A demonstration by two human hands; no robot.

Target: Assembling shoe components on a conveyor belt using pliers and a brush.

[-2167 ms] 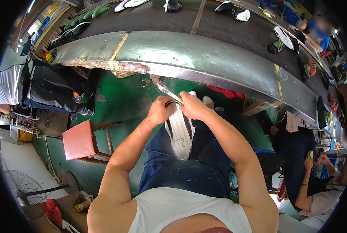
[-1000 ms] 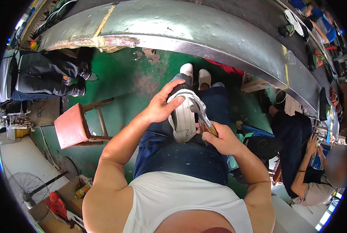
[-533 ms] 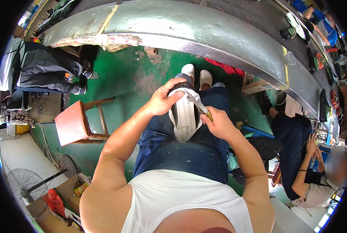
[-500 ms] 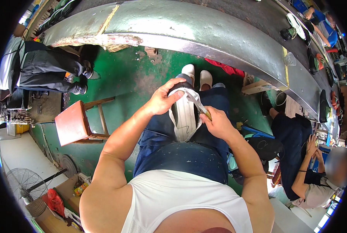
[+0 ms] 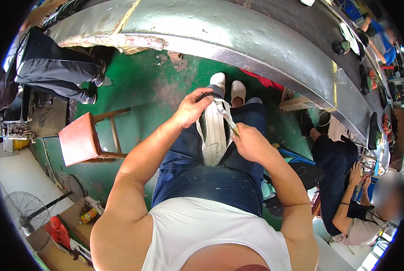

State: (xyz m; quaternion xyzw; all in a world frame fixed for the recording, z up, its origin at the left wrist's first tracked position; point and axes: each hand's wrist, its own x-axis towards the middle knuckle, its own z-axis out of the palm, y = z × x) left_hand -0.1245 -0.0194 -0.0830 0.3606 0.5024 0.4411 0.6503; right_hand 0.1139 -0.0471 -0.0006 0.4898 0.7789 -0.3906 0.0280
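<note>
I apparently worked the shoe [image 5: 213,135] edge with pincers [image 5: 227,117].
Shoe above my lap [image 5: 170,151]: left grip [image 5: 193,108] clasped its far end, right grip [image 5: 251,142] wrapped the pincers; next move likely needed steady bracing.

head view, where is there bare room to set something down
Bare: the reddish stool's seat; mostly the green floor between that stool, the metal bench and the white shoes.
Crowded: around the worked shoe, with the left hand on it and the right hand gripping a tool.
</note>
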